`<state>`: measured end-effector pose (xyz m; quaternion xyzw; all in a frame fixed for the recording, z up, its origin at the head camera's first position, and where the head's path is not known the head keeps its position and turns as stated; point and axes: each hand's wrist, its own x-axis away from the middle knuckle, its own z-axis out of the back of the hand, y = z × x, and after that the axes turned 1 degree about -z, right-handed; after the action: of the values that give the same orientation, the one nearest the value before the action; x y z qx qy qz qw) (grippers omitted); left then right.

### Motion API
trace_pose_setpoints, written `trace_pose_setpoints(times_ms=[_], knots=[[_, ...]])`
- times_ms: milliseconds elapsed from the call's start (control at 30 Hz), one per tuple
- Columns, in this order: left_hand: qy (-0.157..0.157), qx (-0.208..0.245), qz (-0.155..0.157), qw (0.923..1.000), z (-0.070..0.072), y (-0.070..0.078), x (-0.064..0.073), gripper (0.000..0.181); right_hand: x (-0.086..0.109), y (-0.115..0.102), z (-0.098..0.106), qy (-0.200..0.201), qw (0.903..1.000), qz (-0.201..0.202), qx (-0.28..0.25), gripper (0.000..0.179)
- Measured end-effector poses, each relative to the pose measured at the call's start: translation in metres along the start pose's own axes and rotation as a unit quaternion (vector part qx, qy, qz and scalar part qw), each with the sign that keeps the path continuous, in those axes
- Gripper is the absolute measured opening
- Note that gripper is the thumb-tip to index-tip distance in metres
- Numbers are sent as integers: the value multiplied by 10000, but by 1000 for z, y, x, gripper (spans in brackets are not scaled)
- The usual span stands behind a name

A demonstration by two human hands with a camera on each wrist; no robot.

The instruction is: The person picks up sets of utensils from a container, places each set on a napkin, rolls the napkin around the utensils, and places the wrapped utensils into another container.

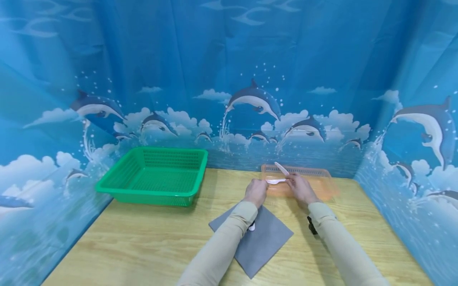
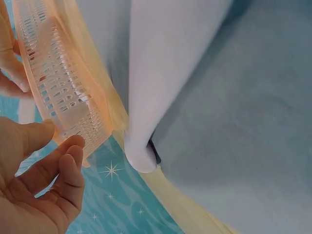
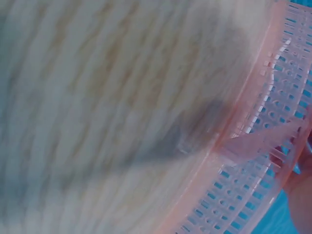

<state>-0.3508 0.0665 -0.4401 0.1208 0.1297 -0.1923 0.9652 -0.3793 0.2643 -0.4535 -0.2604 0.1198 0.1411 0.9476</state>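
My right hand (image 1: 301, 190) grips a white plastic knife (image 1: 282, 168), its blade angled up and left over the orange basket (image 1: 323, 186). From the same fingers a white plastic spoon (image 1: 276, 181) points left, its broad end reaching my left hand (image 1: 257, 192). In the left wrist view, the left thumb and fingertips (image 2: 74, 142) are loosely bent with a gap between them, in front of the basket. Below the left forearm a grey cloth (image 1: 266, 236) lies flat and turned cornerwise. A white rounded piece (image 1: 252, 227) shows over it beside the left wrist.
A large green basket (image 1: 152, 196) stands at the back left of the wooden table (image 1: 154, 238). The orange basket sits near the back edge on the right. A blue dolphin-print curtain (image 1: 200, 47) hangs behind and along both sides.
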Motion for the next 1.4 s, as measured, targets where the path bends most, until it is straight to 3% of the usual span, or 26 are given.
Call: trace_pose_setpoints(times_ms=[267,467,733,967,1133,1233,1400], knots=[[-24,257,35,9997,-1,-2,-1,20,-5,-10,6,1530,9867,554,-56,25],[-80,366,72,9993,-3,-3,-1,20,-6,-21,8,2179,9723,777,-344,34],[20,418,67,9991,-3,-3,-1,17,0,-42,12,2174,9711,749,-640,50],[202,190,-325,9991,-1,-4,-2,14,3,-57,9,1902,9748,791,-857,52],[-201,373,-422,9982,3,-10,5,24,7,-62,3,1611,9779,650,-1167,49],[-399,507,-391,9972,8,-15,10,30,10,-63,2,1493,9788,535,-1299,38],[-512,578,-577,9953,21,-28,18,21,11,-67,1,1309,9819,456,-1292,19]])
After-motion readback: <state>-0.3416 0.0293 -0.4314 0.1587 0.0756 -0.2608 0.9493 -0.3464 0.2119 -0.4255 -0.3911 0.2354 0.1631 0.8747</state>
